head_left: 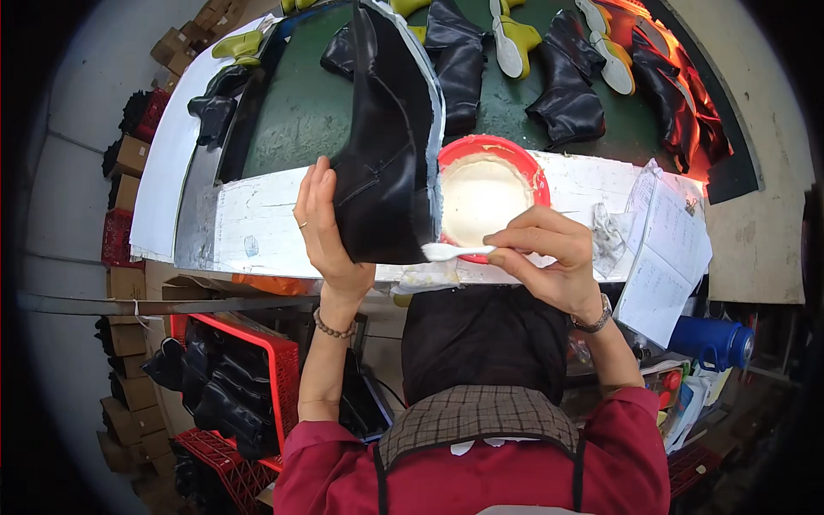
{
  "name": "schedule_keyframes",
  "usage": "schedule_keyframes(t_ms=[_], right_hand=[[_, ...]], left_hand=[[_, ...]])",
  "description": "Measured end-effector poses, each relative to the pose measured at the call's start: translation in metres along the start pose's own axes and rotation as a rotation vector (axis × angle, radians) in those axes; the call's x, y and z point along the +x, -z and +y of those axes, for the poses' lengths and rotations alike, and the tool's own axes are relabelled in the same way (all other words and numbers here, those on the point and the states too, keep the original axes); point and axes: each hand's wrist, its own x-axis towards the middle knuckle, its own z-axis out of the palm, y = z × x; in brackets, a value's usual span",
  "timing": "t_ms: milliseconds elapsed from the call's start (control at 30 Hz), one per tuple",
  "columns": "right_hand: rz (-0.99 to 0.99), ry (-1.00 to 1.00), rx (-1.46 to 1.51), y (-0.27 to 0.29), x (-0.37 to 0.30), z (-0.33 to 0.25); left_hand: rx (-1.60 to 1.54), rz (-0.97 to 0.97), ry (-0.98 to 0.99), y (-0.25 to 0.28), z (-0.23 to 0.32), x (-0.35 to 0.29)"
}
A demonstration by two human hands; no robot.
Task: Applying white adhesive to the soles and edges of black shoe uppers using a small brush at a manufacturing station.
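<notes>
A tall black leather boot upper [378, 163] stands on end before me, a pale band along its right edge. My left hand [324, 227] holds it from the left, fingers extended along its side; part of the hand is hidden behind the leather. Between the thumb and fingers of my right hand [549, 257] is a slim white toothbrush-like brush [455, 251]. Its tip meets the boot's lower right edge. Just behind the brush is a red bowl [536, 172] holding a creamy white paste [485, 193].
Black boots [566, 86] and yellow shoe lasts [515, 43] lie on a green conveyor belt [296, 112] beyond the white ledge [257, 215]. Papers [665, 249] hang over the ledge at right, above a blue bottle [712, 342]. A red crate [279, 378] of black boots stands lower left.
</notes>
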Motion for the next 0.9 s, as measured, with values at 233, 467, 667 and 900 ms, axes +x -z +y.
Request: schedule_keyframes(t_ms=[233,467,667,900], right_hand=[[0.02,-0.192,-0.171,0.014,0.014,0.03],[-0.149,0.019,-0.791,0.024,0.01,0.081],[-0.016,0.121,-0.163,0.019,0.049,0.048],[-0.038,0.055,-0.099,0.028,0.037,0.044]], left_hand=[[-0.106,-0.047,0.358,0.042,-0.007,-0.012],[-0.666,-0.078,1.074,0.109,-0.05,-0.032],[-0.839,-0.199,1.38,0.118,-0.054,-0.034],[-1.068,-0.055,1.265,0.126,-0.056,-0.03]])
